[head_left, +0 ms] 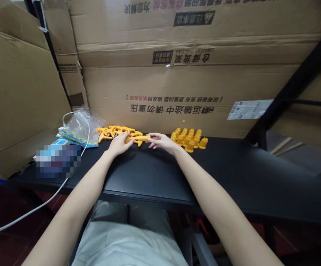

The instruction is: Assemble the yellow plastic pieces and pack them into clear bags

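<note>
bare hands holding a slender yellow part above the tabletop. the left hand (pixel 119 144) is closed about the near end of the yellow part (pixel 141 138); the right hand (pixel 162 142) grips its opposite end between thumb and fingers, so that the part spans the gap between the two. just behind the left hand, and partly hidden by it, lies a heap of branched yellow pieces (pixel 116 129). beside the right hand, to its right, stands a cluster of yellow cup-shaped pieces (pixel 189 145). left of the left hand, a clear plastic bag (pixel 80 122) rests near a white cable (pixel 87 136). the black tabletop (pixel 149 170) extends beneath both hands; printed cardboard (pixel 177 81) rises behind them.
</note>
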Tool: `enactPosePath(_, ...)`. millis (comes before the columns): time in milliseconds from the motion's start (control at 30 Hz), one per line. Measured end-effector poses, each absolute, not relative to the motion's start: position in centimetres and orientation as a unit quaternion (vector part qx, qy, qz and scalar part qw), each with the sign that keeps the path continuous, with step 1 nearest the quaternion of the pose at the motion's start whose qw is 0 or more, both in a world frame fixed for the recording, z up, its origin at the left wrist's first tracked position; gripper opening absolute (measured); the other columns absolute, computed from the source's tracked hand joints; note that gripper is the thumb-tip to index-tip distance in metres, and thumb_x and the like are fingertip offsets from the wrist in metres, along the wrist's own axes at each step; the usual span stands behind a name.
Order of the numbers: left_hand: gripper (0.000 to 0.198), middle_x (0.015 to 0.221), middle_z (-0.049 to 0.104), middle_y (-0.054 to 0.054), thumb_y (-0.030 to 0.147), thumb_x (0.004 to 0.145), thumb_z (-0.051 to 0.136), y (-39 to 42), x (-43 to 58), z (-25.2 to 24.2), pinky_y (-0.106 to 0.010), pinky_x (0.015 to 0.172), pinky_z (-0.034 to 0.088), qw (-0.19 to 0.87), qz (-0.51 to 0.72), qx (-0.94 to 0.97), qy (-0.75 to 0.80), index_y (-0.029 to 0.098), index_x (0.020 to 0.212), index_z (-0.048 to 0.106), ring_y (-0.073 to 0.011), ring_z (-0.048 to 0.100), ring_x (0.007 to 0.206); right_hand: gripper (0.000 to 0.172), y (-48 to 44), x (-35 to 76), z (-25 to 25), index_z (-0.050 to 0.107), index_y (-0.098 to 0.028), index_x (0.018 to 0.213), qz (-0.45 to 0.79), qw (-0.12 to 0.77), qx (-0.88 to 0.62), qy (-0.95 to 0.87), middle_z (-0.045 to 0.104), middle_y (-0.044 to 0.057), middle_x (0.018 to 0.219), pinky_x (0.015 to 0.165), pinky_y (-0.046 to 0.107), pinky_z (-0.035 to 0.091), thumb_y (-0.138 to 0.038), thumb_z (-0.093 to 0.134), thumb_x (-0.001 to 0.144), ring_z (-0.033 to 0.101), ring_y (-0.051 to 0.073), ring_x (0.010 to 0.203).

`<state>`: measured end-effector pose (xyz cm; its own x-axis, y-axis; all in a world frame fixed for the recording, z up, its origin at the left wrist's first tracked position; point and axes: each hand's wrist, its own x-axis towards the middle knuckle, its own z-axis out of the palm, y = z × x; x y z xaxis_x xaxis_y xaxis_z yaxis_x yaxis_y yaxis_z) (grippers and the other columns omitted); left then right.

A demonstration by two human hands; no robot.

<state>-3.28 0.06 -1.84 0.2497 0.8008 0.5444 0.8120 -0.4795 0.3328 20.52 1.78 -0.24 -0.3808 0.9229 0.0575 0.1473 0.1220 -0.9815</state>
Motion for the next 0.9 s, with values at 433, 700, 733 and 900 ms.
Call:
enactPosePath(433,0.031,0.108,0.064,-0.007,0.041,0.086,0.051,0.05,-3.25,-1.89,-0.038,0.095,0.046,0.004,-0.344,-0.787,-0.512,0.021,0.108,0.060,-0.0218,0.059,0.104,0.035,2.01,20.55,-0.48,0.060,-0.015,0.111,0.518,0.368,-0.415,-0.651,0.072,0.010,0.093,0.052,0.018,0.050,-0.028,0.068,0.080,0.066,0.011,0.064)
enactPosePath(700,0.032,0.108,0.064,-0.008,0.041,0.085,0.051,-0.07,-3.22,-1.85,-0.038,0.094,0.046,0.006,-0.346,-0.786,-0.512,0.020,0.107,0.060,-0.0223,0.059,0.103,0.033,1.83,20.42,-0.36,0.059,-0.014,0.112,0.518,0.367,-0.422,-0.647,0.071,0.010,0.094,0.052,0.017,0.050,-0.027,0.066,0.082,0.065,0.010,0.064)
enactPosePath(733,0.032,0.108,0.064,-0.008,0.041,0.085,0.051,-0.06,-3.23,-1.86,-0.038,0.094,0.046,0.006,-0.345,-0.786,-0.513,0.020,0.107,0.060,-0.0222,0.059,0.103,0.032,1.82,20.40,-0.35,0.059,-0.014,0.111,0.519,0.368,-0.423,-0.645,0.071,0.010,0.094,0.052,0.017,0.050,-0.026,0.065,0.082,0.065,0.010,0.064)
enactPosePath(900,0.031,0.108,0.065,-0.007,0.041,0.085,0.052,-0.01,-3.24,-1.89,-0.037,0.094,0.046,0.007,-0.344,-0.785,-0.515,0.021,0.107,0.060,-0.0216,0.059,0.103,0.033,1.85,20.31,-0.39,0.059,-0.013,0.112,0.521,0.368,-0.427,-0.641,0.071,0.011,0.094,0.053,0.018,0.049,-0.027,0.065,0.083,0.065,0.010,0.063)
